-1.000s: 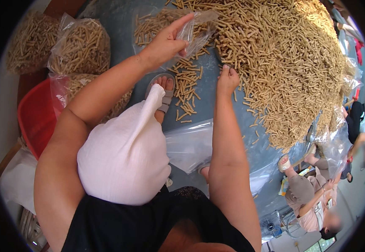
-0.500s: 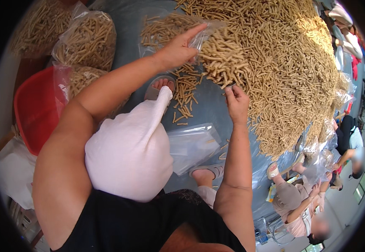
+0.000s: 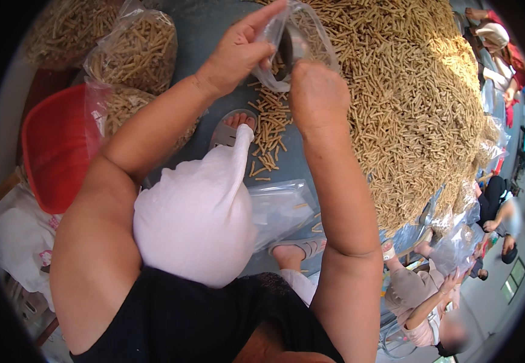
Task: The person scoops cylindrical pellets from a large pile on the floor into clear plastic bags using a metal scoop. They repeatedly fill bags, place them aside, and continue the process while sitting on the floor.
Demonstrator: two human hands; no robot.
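The clear plastic bag (image 3: 319, 31) is held up between the person's hands, beside a pile of tan sticks (image 3: 420, 127); a dark metal scoop (image 3: 285, 51) reaches into its mouth. The left hand (image 3: 241, 53) pinches the bag's rim, forefinger stretched along it; the right hand (image 3: 319, 91) is clenched, seemingly around the scoop, its fingertips hidden. Good handling here would keep the mouth spread wide and the scoop's edge well inside, clear of the thin film. The mouth faces back toward the wearer; the bag's long axis seems to run away from the body, though its far end is hidden. Flat clear bags (image 3: 279, 212) lie nearer the person; a red tub (image 3: 55, 148) stands at left.
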